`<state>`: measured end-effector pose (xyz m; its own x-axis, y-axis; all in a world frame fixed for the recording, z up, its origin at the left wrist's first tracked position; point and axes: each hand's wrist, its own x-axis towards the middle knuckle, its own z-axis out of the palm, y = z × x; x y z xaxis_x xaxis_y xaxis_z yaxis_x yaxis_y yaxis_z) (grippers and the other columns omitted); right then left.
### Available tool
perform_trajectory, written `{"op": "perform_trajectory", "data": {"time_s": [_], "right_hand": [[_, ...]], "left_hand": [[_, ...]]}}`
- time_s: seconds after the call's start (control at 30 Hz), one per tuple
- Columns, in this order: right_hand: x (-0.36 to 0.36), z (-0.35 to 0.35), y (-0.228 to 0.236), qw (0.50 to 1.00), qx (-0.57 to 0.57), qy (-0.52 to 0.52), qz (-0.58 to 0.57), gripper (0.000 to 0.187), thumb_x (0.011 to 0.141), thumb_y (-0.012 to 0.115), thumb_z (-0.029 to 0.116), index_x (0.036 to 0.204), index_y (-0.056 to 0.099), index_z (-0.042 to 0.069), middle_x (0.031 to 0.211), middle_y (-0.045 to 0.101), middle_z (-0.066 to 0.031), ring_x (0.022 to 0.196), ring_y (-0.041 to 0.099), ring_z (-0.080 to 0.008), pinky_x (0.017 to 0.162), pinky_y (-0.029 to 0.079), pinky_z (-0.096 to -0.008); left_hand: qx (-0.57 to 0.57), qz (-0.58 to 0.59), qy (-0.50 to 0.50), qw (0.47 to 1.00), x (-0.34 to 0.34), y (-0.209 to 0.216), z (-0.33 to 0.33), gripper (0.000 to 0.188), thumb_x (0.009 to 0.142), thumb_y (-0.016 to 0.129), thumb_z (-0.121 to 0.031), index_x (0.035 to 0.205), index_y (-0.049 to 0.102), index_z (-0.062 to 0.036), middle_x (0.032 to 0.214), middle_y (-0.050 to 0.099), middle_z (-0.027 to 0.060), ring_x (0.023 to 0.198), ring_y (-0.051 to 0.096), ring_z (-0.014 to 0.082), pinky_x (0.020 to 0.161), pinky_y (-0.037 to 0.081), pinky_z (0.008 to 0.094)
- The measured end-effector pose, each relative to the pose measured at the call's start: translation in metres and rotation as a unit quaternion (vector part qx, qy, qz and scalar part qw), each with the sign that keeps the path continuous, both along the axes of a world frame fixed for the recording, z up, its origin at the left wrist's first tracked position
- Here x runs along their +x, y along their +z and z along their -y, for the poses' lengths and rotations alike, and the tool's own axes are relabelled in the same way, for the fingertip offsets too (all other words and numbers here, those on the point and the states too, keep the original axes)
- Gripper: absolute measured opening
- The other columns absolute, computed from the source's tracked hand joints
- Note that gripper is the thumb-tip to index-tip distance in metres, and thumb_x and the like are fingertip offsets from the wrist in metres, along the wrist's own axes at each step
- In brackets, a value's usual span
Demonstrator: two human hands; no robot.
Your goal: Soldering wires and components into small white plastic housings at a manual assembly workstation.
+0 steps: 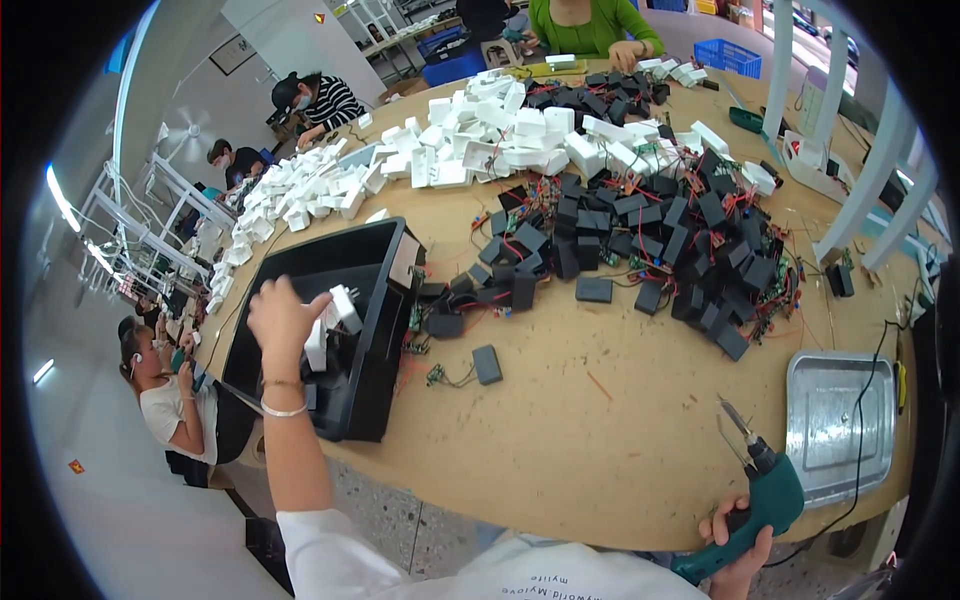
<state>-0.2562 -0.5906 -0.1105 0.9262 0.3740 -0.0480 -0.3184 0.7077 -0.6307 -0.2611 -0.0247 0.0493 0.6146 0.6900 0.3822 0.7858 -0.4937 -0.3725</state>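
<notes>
While R hand [748,568] grips soldering gun [776,500], L hand [283,318] spread over blk bin [384,345], wht adapters [347,312] alongside

Shiny metal tray [818,425], smooth plastic bin [383,385], plastic-bodied soldering gun [774,500]

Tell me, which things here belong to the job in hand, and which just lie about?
Apparently in the job:
green soldering gun, in the right hand
black bin, under the left hand
white plug casings inside it

Apparently just lying about:
metal tray
orange wire scrap
blue crate
</notes>
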Motion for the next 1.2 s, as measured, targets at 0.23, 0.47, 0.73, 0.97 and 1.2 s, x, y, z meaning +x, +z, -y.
{"op": "perform_trajectory", "data": {"time_s": [0.23, 0.47, 0.73, 0.97, 1.2], "right_hand": [[0.008, -0.001, 0.004, 0.997, 0.049, 0.043, -0.032, 0.065, 0.079, 0.062, 0.056, 0.128, 0.04, 0.019, 0.113, 0.051, -0.01, 0.08, 0.053, -0.0197, 0.075, 0.042, -0.0416], [0.011, -0.008, 0.02, 0.998, 0.019, 0.049, -0.023, 0.07, 0.074, 0.068, 0.058, 0.129, 0.042, 0.024, 0.116, 0.046, -0.0077, 0.093, 0.048, -0.0196, 0.084, 0.041, -0.0395], [0.005, -0.008, 0.008, 0.998, 0.021, 0.011, -0.065, 0.067, 0.079, 0.062, 0.056, 0.129, 0.037, 0.02, 0.112, 0.049, -0.0087, 0.087, 0.05, -0.0206, 0.078, 0.041, -0.041], [0.009, 0.0, 0.0, 0.997, 0.063, 0.043, -0.014, 0.064, 0.086, 0.055, 0.053, 0.137, 0.027, 0.027, 0.116, 0.047, -0.0087, 0.093, 0.048, -0.0226, 0.081, 0.041, -0.0448], [0.014, -0.007, -0.001, 0.994, 0.084, 0.059, 0.031, 0.064, 0.085, 0.06, 0.049, 0.135, 0.03, 0.022, 0.106, 0.048, -0.006, 0.084, 0.046, -0.0177, 0.078, 0.04, -0.0397]], "left_hand": [[-0.196, 0.157, -0.334, 0.908, 0.228, -0.05, -0.031, 0.06, 0.076, 0.068, -0.037, 0.115, 0.053, 0.0061, 0.106, 0.06, 0.0263, 0.1, 0.057, 0.0397, 0.087, 0.046, 0.0416], [-0.321, 0.306, -0.296, 0.846, 0.335, -0.128, -0.063, 0.056, 0.076, 0.068, -0.033, 0.116, 0.053, 0.0038, 0.102, 0.062, 0.0246, 0.095, 0.059, 0.0393, 0.083, 0.047, 0.0429], [-0.531, 0.453, -0.35, 0.625, 0.276, -0.031, -0.017, 0.028, 0.085, 0.062, -0.017, 0.11, 0.061, -0.0036, 0.09, 0.065, 0.0041, 0.08, 0.061, 0.0116, 0.066, 0.049, 0.0265], [-0.445, 0.167, -0.579, 0.663, 0.153, -0.032, 0.181, 0.019, 0.076, 0.066, -0.012, 0.094, 0.064, -0.0054, 0.091, 0.065, 0.0133, 0.08, 0.064, 0.0245, 0.072, 0.051, 0.0341], [-0.416, 0.144, -0.586, 0.68, 0.067, -0.117, 0.274, 0.025, 0.072, 0.064, -0.009, 0.096, 0.06, -0.0026, 0.092, 0.059, 0.0149, 0.084, 0.058, 0.0339, 0.074, 0.048, 0.04]]}}
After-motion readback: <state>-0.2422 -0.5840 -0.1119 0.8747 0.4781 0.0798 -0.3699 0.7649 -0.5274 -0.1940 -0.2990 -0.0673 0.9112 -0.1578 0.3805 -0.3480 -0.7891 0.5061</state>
